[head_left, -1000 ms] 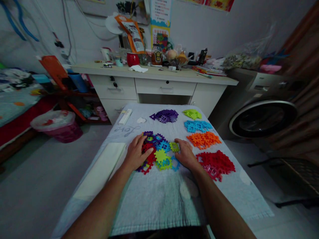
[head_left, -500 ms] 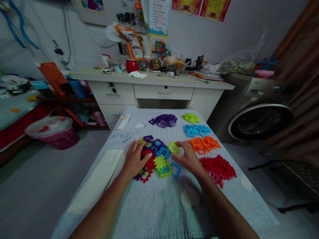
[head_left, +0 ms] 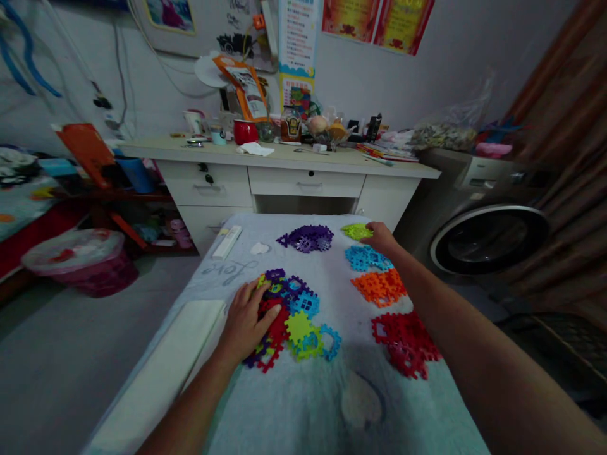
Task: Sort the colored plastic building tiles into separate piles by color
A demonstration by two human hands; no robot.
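A mixed pile of coloured plastic puzzle tiles (head_left: 296, 316) lies in the middle of a light blue cloth (head_left: 303, 404) covering a small table. My left hand (head_left: 246, 319) rests flat on the pile's left side, fingers spread. My right hand (head_left: 382, 237) is stretched out to the far right, its fingers on the lime green pile (head_left: 355, 231); whether it still holds a tile is hidden. Sorted piles lie around: purple (head_left: 307, 239), blue (head_left: 366, 258), orange (head_left: 379, 285) and red (head_left: 403, 341).
A white folded cloth (head_left: 161, 373) lies along the table's left edge, and a white tube (head_left: 226, 241) at the far left. Behind stands a cluttered white desk (head_left: 284, 170). A washing machine (head_left: 488, 234) is at the right, a pink bin (head_left: 78, 259) on the floor at the left.
My right hand left the mixed pile with a lime green tile and reached forward to the green pile. My left hand stayed on the mixed pile. The camera tilted slightly up.
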